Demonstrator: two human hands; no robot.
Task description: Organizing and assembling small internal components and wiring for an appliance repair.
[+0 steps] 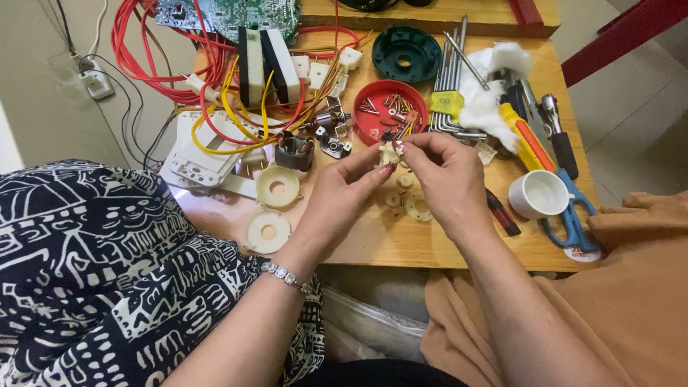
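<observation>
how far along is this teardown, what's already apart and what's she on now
Done: screws sit in the red lid, cream discs and a motor part lie loose. In hand: left hand and right hand pinch a small cream piece. Left: the wired circuit board remains tangled.

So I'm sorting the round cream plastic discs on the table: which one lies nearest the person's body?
The large cream disc at the table's near edge, just left of the left hand; the other large disc sits farther back.

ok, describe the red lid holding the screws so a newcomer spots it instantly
Start at the wooden table, back half, just beyond the two hands. The round red plastic lid lies open side up between a dark green round cap and a hex key set. It alone holds loose screws.
</observation>
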